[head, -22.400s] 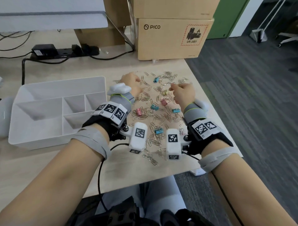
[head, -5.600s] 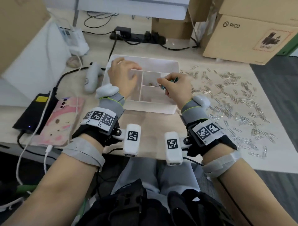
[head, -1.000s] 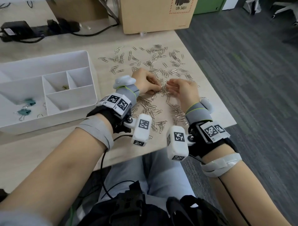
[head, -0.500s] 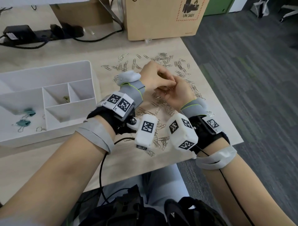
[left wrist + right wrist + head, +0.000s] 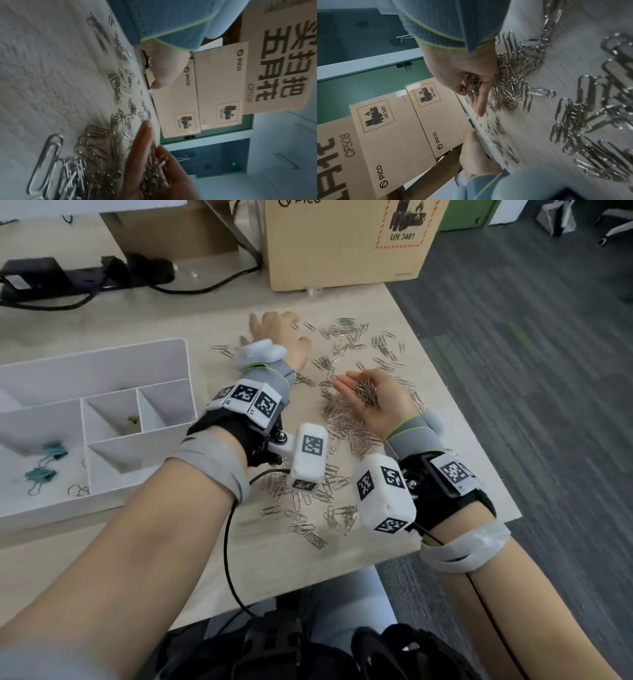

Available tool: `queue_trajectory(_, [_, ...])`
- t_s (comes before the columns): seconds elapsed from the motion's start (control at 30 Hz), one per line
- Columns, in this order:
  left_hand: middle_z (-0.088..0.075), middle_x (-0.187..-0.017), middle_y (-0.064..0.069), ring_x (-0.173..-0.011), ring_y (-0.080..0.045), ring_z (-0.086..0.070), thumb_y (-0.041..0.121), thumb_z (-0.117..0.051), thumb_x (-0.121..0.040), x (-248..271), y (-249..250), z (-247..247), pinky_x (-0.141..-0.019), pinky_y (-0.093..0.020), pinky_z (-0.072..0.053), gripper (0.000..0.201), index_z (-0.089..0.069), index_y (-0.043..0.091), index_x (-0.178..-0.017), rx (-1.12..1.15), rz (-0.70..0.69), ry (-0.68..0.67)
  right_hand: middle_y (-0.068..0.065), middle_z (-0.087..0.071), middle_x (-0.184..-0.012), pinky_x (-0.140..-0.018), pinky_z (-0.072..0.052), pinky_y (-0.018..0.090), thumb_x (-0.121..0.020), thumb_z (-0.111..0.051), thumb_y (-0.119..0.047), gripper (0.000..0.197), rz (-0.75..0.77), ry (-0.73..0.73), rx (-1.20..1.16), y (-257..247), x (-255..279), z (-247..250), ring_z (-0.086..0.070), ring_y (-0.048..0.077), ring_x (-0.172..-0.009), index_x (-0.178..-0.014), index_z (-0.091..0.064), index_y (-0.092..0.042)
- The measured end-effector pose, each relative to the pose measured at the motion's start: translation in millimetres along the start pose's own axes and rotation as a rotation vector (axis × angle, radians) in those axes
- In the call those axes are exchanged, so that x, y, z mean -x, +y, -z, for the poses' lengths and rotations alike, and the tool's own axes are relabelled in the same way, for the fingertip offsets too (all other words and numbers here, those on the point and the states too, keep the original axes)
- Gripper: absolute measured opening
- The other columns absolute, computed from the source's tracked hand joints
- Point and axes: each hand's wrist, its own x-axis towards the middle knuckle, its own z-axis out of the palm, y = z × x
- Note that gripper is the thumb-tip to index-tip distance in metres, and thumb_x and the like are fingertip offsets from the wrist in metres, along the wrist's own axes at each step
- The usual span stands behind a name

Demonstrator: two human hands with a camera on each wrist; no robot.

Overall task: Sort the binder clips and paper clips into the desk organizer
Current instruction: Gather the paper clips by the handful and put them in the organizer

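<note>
Silver paper clips (image 5: 346, 426) lie scattered over the right half of the desk. My right hand (image 5: 370, 398) is turned palm up just above them, fingers relaxed, with a small heap of paper clips (image 5: 365, 392) cupped in the palm; the right wrist view shows the same heap (image 5: 471, 83). My left hand (image 5: 274, 333) reaches farther back and lies flat on the desk among the far clips, fingers spread, holding nothing. The white desk organizer (image 5: 102, 361) stands at the left. Two teal binder clips (image 5: 54, 450) and a few paper clips (image 5: 77, 490) lie in its left compartment.
A PICO cardboard box (image 5: 342, 244) stands behind the clips at the desk's back edge. A black power strip (image 5: 85, 278) with cables lies at the back left. The desk's right edge (image 5: 479, 440) runs close to my right wrist, with grey floor beyond.
The hands were together over the pile. Now the left hand has moved forward and flattened on the desk, and the right hand has turned palm up with a heap of clips in it.
</note>
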Motion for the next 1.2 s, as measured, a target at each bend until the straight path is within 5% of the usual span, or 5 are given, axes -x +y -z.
queue_trajectory(0.13, [-0.006,-0.157,-0.008,-0.142,-0.041,0.009,0.056,-0.039,-0.085,-6.1,-9.1,-8.3,-0.115,-0.059,-0.003,0.063,-0.024,0.032,-0.141,-0.244,0.159,-0.187,0.022,-0.064,-0.074,-0.06,-0.061,0.03,-0.096,-0.037,-0.006,0.025,0.016,0.018,-0.011,-5.3,2.3,8.3,-0.066,0.03,-0.071,-0.081,-0.053,0.005])
queue_trajectory(0.63, [0.018,-0.156,0.004,-0.143,-0.022,0.022,0.066,-0.038,-0.085,59.0,9.5,-12.8,-0.114,-0.05,0.012,0.08,-0.001,0.031,-0.146,-0.196,-0.174,-0.59,0.024,-0.058,-0.086,-0.072,-0.059,0.039,-0.097,-0.034,-0.005,0.026,0.058,0.007,-0.097,-7.0,16.6,29.2,-0.063,0.034,-0.085,-0.083,-0.053,0.006])
queue_trajectory(0.77, [0.003,-0.157,0.004,-0.145,-0.022,0.011,0.068,-0.048,-0.077,79.0,11.7,-15.4,-0.114,-0.052,0.009,0.078,-0.018,0.039,-0.143,-0.174,-0.359,-0.612,0.024,-0.061,-0.086,-0.071,-0.059,0.037,-0.097,-0.035,-0.006,0.027,0.064,0.012,-0.085,-5.4,26.0,38.0,-0.063,0.035,-0.089,-0.082,-0.054,0.006])
queue_trajectory(0.93, [-0.039,-0.135,0.002,-0.128,-0.024,-0.026,0.046,-0.066,-0.077,98.6,14.5,-12.3,-0.1,-0.039,-0.021,0.05,-0.05,0.035,-0.123,-0.116,-0.476,-0.44,0.027,-0.054,-0.099,-0.074,-0.058,0.039,-0.096,-0.036,-0.004,0.021,0.092,0.002,-0.1,-2.2,37.3,47.5,-0.063,0.034,-0.087,-0.088,-0.052,0.005])
queue_trajectory(1.2, [-0.055,-0.106,-0.007,-0.108,-0.028,-0.048,0.026,-0.07,-0.077,120.0,-1.8,5.5,-0.096,-0.038,-0.038,0.022,-0.068,0.023,-0.099,-0.037,-0.503,-0.504,0.025,-0.059,-0.089,-0.068,-0.06,0.035,-0.095,-0.036,-0.005,0.024,0.091,0.007,-0.089,11.8,58.4,51.3,-0.064,0.032,-0.084,-0.085,-0.054,0.007])
